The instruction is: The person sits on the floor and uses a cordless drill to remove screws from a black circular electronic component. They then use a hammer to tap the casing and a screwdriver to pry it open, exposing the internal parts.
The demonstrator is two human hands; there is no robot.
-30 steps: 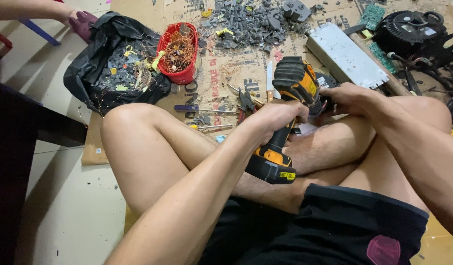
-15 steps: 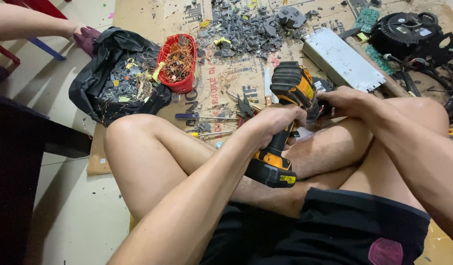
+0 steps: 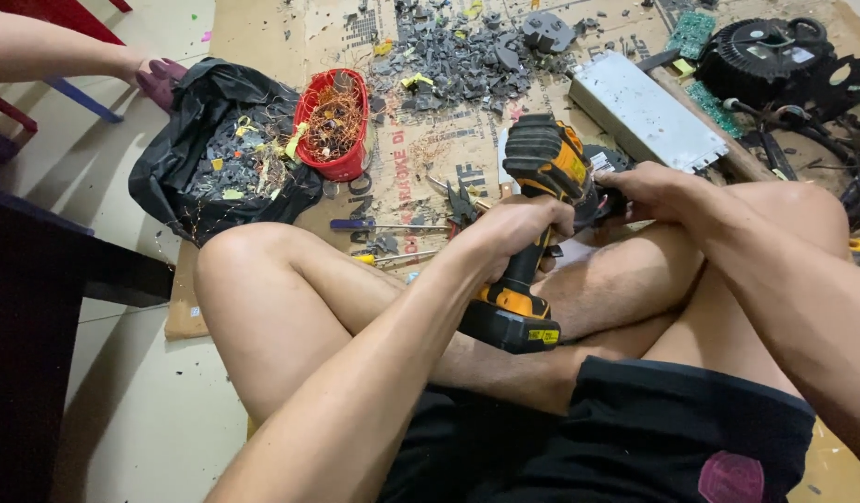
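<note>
Head view: left hand (image 3: 514,226) clasps cordless drill (image 3: 532,214), right hand (image 3: 649,191) steadies it.

floor (image 3: 122,410): pale tile, flattened cardboard (image 3: 430,158) spread over it
on cardboard: grey scrap pile (image 3: 458,56), red basket (image 3: 332,121) of copper wire, metal box (image 3: 646,112), green boards (image 3: 692,33), screwdrivers (image 3: 383,225), pliers (image 3: 462,200)
half on cardboard, half on tile: black bag (image 3: 220,149) of bits
right edge: black fan (image 3: 765,51), cables

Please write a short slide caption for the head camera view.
Seated person's left hand grips a yellow-black cordless drill; right hand steadies a dark part at its tip.
</note>
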